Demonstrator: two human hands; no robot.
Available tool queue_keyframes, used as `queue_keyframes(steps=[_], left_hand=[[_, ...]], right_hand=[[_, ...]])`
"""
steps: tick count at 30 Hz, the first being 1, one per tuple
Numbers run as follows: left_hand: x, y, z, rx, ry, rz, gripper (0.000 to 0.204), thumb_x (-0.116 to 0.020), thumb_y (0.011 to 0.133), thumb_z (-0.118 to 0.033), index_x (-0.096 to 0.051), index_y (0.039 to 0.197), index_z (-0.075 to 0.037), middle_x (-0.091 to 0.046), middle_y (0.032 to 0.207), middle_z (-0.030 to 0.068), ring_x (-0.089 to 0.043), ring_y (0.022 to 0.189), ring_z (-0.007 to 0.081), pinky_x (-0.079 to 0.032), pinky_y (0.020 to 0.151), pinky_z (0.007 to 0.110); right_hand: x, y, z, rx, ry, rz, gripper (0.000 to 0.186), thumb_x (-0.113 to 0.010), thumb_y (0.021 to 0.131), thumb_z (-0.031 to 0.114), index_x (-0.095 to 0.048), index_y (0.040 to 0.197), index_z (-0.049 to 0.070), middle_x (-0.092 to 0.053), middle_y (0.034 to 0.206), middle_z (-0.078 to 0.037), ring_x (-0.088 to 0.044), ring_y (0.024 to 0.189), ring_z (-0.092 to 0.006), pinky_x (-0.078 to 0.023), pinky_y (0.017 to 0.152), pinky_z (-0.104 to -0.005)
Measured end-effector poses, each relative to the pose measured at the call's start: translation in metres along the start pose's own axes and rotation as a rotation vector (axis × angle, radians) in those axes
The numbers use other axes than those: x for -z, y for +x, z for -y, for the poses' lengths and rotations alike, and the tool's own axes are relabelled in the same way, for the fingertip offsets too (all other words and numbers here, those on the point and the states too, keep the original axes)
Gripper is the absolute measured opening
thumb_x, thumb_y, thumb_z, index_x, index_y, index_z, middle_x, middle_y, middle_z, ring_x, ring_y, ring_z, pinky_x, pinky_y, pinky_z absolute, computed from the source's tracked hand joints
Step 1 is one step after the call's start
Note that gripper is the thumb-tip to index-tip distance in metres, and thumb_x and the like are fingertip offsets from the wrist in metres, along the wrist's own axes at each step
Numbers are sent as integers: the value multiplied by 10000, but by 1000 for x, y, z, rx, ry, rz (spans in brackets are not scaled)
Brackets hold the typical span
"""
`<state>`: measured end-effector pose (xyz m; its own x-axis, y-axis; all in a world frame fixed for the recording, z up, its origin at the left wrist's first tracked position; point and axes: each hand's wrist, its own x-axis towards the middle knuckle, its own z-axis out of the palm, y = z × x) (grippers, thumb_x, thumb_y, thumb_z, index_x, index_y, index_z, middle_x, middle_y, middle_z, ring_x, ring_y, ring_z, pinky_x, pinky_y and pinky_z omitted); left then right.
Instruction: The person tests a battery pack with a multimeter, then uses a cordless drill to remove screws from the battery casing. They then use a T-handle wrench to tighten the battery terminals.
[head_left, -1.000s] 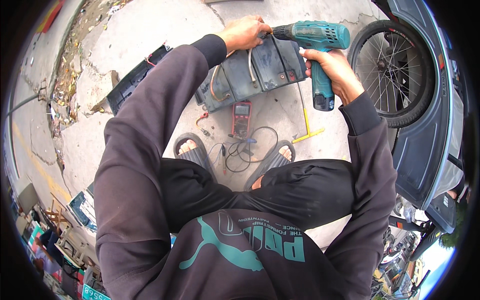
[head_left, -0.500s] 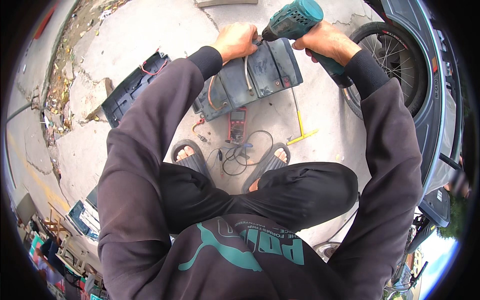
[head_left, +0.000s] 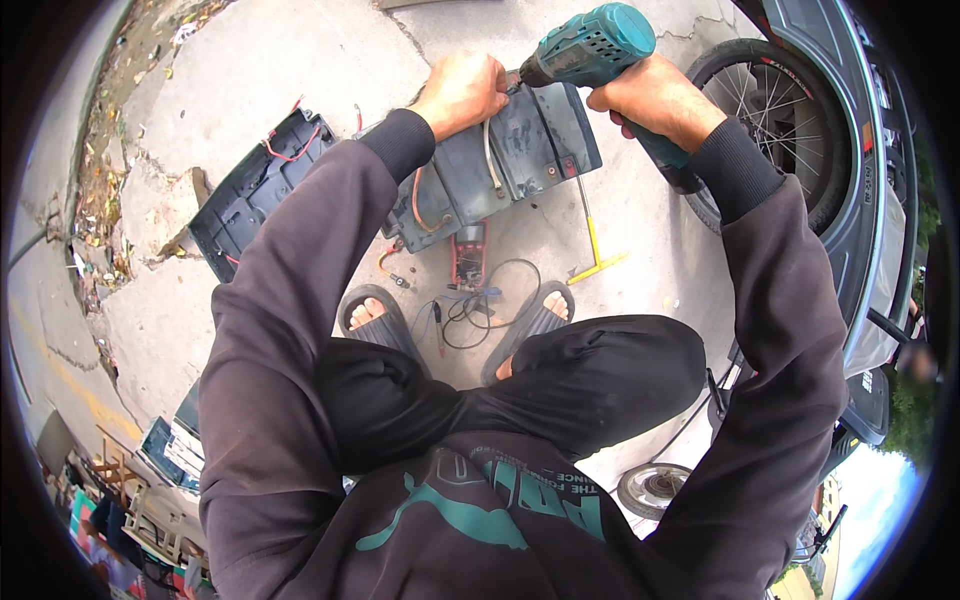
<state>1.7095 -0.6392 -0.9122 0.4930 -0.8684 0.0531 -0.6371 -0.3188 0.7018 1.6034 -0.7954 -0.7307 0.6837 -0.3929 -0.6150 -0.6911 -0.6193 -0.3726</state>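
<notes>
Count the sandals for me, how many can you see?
2: the left sandal is on the person's left foot, the right sandal on the right foot. Others could be hidden.

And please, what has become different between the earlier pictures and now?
The teal drill has swung: its rear end turned farther forward, and its handle now slants back to the right instead of pointing straight back. The right hand turned with it, keeping its grip. The left hand remains at the far edge of the grey batteries; the red multimeter and yellow T-handled tool lie as before.
</notes>
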Motion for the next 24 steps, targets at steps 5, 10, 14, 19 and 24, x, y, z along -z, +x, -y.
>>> queue_keyframes(steps=[5,10,14,19,24], left_hand=[[-2,-2,1,23,1,12,168,-801,718,-194,-751,809,-62,-709,750,152,-714,769,309,-549,739,421],[5,-1,-9,33,29,46,236,-796,727,-193,-727,912,-65,-721,838,146,-706,837,323,-540,770,430],[4,-1,-5,11,1,8,361,-793,743,-190,-692,1064,-61,-731,995,145,-699,955,326,-540,849,412],[2,3,1,34,-27,79,412,-788,757,-189,-687,1132,-54,-721,1111,143,-684,1054,311,-530,919,398],[-2,10,-2,25,-9,60,376,-811,746,-249,-720,1073,-87,-729,1062,132,-690,1009,314,-532,888,408]], right_hand=[[1,-1,1,26,-62,-8,138,-673,773,117,-658,819,-13,-617,636,-72,-593,522,-136,-518,532,-296],[4,-3,-3,19,-39,2,125,-667,777,117,-641,768,-5,-615,639,-70,-593,533,-143,-515,540,-309],[4,-3,-2,73,-48,-18,176,-668,768,116,-655,854,-36,-611,637,-87,-585,485,-148,-515,498,-311],[7,-7,-4,87,-23,3,161,-678,760,115,-647,815,-34,-616,641,-80,-592,519,-151,-513,512,-318],[6,-5,-8,95,-1,-16,160,-664,751,108,-648,827,-32,-609,631,-92,-589,483,-159,-513,486,-315]])
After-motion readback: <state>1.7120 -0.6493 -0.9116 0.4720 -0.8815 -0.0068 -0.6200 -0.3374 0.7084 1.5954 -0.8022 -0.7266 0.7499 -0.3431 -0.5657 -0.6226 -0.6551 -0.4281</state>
